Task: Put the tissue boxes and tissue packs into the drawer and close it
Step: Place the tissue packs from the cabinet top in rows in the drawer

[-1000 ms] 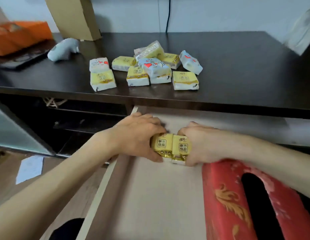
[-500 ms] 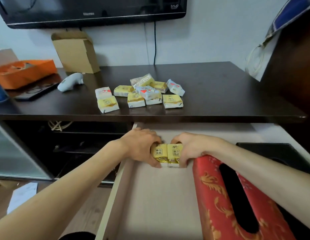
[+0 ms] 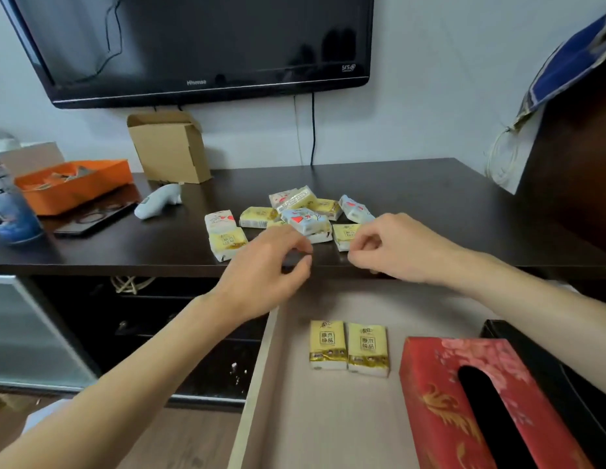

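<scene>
Head view: both hands, left (image 3: 261, 265) and right (image 3: 396, 247), hover empty with fingers loosely curled before the packs (image 3: 305, 220) on the tabletop (image 3: 430, 204). Two packs (image 3: 349, 348) and a red box (image 3: 464, 401) lie in the drawer (image 3: 257, 367). Next comes gripping more packs.

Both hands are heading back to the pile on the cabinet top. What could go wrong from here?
1. The tissue packs are heaped loosely, some lying on others; grabbing one may knock a neighbour askew.
2. The yellow pack sits near the cabinet top's front edge, left of the open drawer; a nudge from the left hand could drop it to the floor.
3. The right hand is empty and partly hides the pack behind it, so its grip may be blind.
</scene>
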Demonstrator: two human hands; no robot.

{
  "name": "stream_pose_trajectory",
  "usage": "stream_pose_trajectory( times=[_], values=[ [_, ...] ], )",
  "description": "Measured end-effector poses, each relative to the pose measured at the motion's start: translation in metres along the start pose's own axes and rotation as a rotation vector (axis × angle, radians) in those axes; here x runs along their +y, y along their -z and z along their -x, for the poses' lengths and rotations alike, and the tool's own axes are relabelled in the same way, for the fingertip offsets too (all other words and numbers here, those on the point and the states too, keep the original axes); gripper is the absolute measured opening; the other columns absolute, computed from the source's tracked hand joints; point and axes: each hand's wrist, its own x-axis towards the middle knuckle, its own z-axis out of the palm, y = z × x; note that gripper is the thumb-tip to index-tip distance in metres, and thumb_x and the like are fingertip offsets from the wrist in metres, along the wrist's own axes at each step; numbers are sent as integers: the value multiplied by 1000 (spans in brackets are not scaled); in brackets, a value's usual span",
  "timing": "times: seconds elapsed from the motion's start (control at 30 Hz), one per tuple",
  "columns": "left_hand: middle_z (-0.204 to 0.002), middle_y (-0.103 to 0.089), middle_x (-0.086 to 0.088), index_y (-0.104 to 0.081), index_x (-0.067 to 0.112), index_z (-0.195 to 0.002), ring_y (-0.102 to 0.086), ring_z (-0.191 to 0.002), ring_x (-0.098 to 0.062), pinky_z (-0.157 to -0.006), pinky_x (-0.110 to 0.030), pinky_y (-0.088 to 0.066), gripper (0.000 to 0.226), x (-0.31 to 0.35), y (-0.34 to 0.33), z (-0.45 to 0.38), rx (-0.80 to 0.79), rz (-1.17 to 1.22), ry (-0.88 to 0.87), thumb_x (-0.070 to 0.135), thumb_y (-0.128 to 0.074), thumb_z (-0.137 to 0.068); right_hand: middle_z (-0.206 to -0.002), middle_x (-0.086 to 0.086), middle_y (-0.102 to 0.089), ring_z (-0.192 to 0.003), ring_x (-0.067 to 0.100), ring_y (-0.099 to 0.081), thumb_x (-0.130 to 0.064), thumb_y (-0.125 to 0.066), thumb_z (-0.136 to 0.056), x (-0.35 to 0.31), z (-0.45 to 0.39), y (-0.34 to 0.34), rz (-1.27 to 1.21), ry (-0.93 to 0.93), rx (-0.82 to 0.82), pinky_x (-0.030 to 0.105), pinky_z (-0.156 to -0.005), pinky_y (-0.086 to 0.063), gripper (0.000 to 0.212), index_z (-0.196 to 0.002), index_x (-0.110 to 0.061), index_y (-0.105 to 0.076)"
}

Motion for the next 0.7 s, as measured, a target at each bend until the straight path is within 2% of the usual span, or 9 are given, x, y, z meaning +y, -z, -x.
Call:
stream_pose_trajectory(
  times=[0.07,0.13,0.2,0.27,0.43,0.5,0.57,0.63,0.7],
  values=[
    [-119,-60,6,-63,22,-116,-52,-113,-10,-87,-31,-48,26,-12,6,-22,-12,-61,99,30,-56,-93,-82,-14,-73,-80,9,-67,-31,-71,-85,0,-11,-2,-32,38,84,28,-72,-49,5,-83,-33,-75],
    [-136,-54,-1,-56,16,-132,-47,-127,-19,-98,-40,-47,41,-23,6,-35,-107,-159,207,28,-56,-93,-104,-9,-72,-99,18,-65,-27,-69,-87,6,-19,-10,11,45,139,35,-84,-52,16,-102,-31,-74],
    [-142,-50,-4,-53,14,-136,-45,-130,-24,-98,-46,-48,46,-29,2,-41,-231,-254,277,30,-55,-93,-127,0,-65,-119,25,-57,-27,-64,-89,15,-23,-17,117,26,117,42,-94,-50,36,-124,-27,-68],
    [-137,-52,-4,-57,14,-129,-50,-124,-27,-91,-47,-51,42,-31,-1,-40,-302,-336,271,33,-54,-92,-131,3,-61,-121,27,-52,-31,-58,-90,22,-23,-21,212,11,46,47,-94,-50,42,-132,-27,-64],
    [-128,-56,-1,-65,17,-121,-52,-118,-23,-88,-35,-49,41,-36,3,-31,-211,-281,208,37,-65,-86,-110,-8,-59,-108,16,-51,-36,-63,-90,37,-13,-19,219,102,126,43,-86,-51,24,-111,-26,-70],
    [-131,-53,-2,-70,18,-117,-46,-125,-22,-97,-36,-44,40,-38,8,-33,-245,-224,224,38,-70,-83,-113,-13,-52,-110,11,-44,-42,-69,-88,40,-14,-14,172,111,89,38,-88,-48,14,-99,-36,-65],
    [-136,-51,-3,-68,22,-111,-45,-126,-23,-102,-40,-42,36,-38,13,-36,-315,-185,271,37,-75,-80,-122,-12,-48,-115,9,-39,-43,-75,-84,41,-17,-11,111,80,2,36,-93,-44,19,-95,-38,-59],
    [-127,-57,-2,-61,26,-105,-55,-106,-18,-85,-35,-47,32,-37,16,-38,-373,-145,311,35,-77,-78,-121,-9,-50,-110,12,-45,-41,-76,-82,41,-20,-10,98,44,-46,36,-90,-46,25,-98,-37,-58],
    [-104,-61,4,-56,28,-98,-53,-80,-9,-64,-27,-41,32,-34,19,-39,-402,-115,320,35,-78,-77,-112,-6,-53,-98,16,-53,-40,-76,-81,39,-20,-12,108,11,-48,38,-84,-49,27,-100,-34,-58]
  ],
)
